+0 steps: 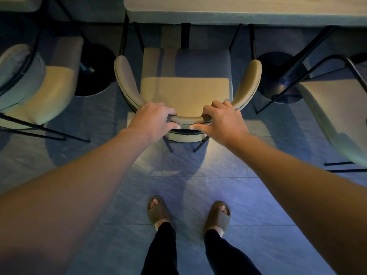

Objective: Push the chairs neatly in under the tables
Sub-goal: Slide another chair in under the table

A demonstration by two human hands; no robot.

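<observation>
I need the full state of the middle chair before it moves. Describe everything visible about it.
The middle chair has a square tan padded seat, a curved padded backrest that wraps round into armrests, and thin black metal legs. It stands upright on the tiled floor, facing the table, with most of its seat out from under the tabletop. The left hand and right hand grip the backrest's top.

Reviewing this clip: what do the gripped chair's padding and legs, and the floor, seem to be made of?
Chair: padding looks like smooth tan leather or vinyl, going by its soft sheen and piped edges; which one is unclear. Its legs look like thin black metal rod, matte. Floor: large grey tiles, probably stone or ceramic, with visible grout lines and a mottled matte face. Both hands, left and right, grip the backrest.
</observation>
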